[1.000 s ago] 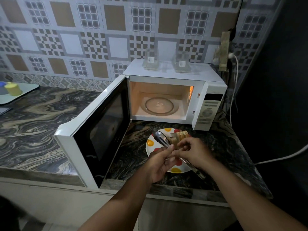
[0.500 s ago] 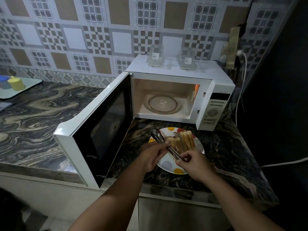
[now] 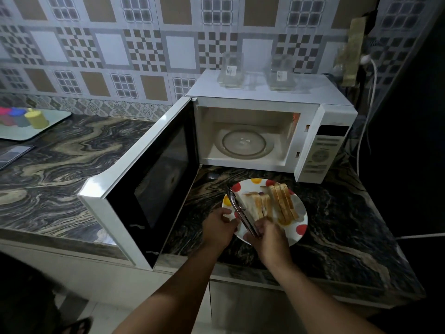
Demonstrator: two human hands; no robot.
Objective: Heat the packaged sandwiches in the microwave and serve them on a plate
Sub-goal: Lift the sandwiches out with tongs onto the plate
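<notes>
Sandwiches [image 3: 272, 204] stand on edge in a row on the spotted plate [image 3: 301, 229], which rests on the counter [image 3: 349, 213] in front of the microwave [image 3: 269, 131]. Serving step appears nearly complete. Right hand [image 3: 267, 239] has its fingers closed around the tongs [image 3: 240, 213]; left hand [image 3: 218, 229] fingers curl at the plate rim. Next move likely calls for setting the tongs aside. Open microwave door [image 3: 144, 186] crowds the left approach. Two clear containers [image 3: 255, 71] sit on top.

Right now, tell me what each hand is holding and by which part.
The right hand grips the metal tongs at their handle end. The left hand rests at the near-left rim of the plate; whether it actually grips it cannot be told.
</notes>
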